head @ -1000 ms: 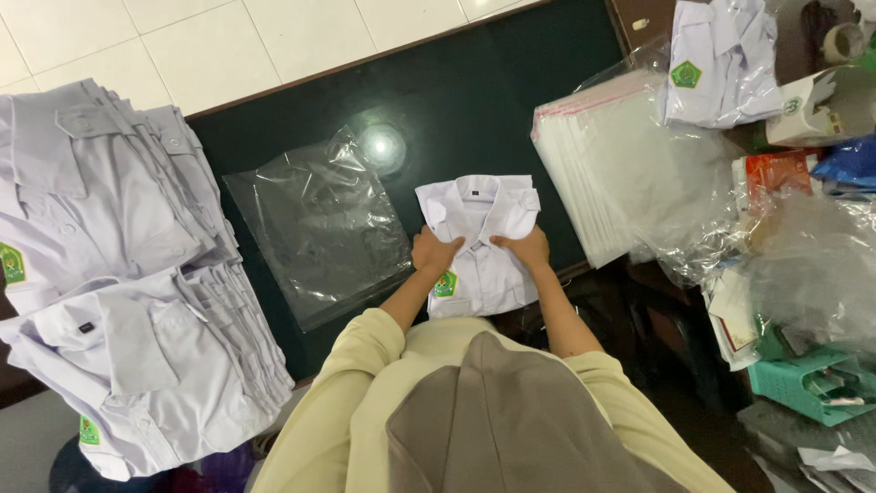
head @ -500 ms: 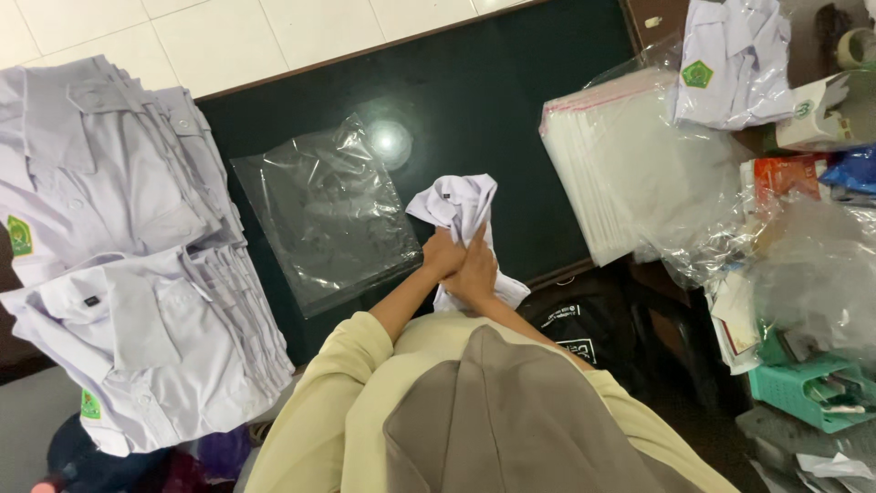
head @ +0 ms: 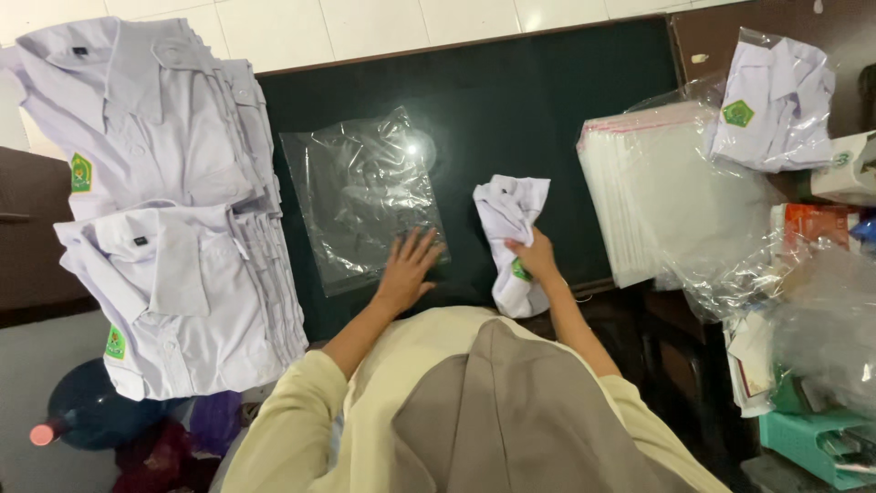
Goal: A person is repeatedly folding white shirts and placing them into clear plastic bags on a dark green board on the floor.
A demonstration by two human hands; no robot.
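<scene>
The dark green worktop (head: 547, 91) runs across the middle of the view, its near edge just in front of the person.

Along its left edge lie two stacks of folded white shirts (head: 173, 228), one behind the other, each shirt with a small green badge; the near stack hangs over the near left corner.

At the right edge a thick stack of clear bags (head: 666, 192) lies flat, with loose crumpled plastic (head: 821, 329) spilling down past it. Behind that stack, at the far right corner, a bagged shirt (head: 776, 100) rests tilted.

In the middle of the worktop a single clear plastic bag (head: 360, 196) lies flat and catches a bright glare. The left hand (head: 406, 269) lies on the bag's near right corner, fingers spread open and flat on the plastic, gripping nothing.

Just right of the bag, close to the near edge, is a folded white shirt (head: 508, 228), narrow and bunched, lying lengthwise from the middle of the worktop out over the near edge. The right hand (head: 536, 260) grips it at its lower half, fingers closed around the cloth beside a small green badge. Shirt and bag lie near each other but do not touch.

Smallest, at the lower right beyond the worktop, sits a teal plastic basket (head: 812, 443).
</scene>
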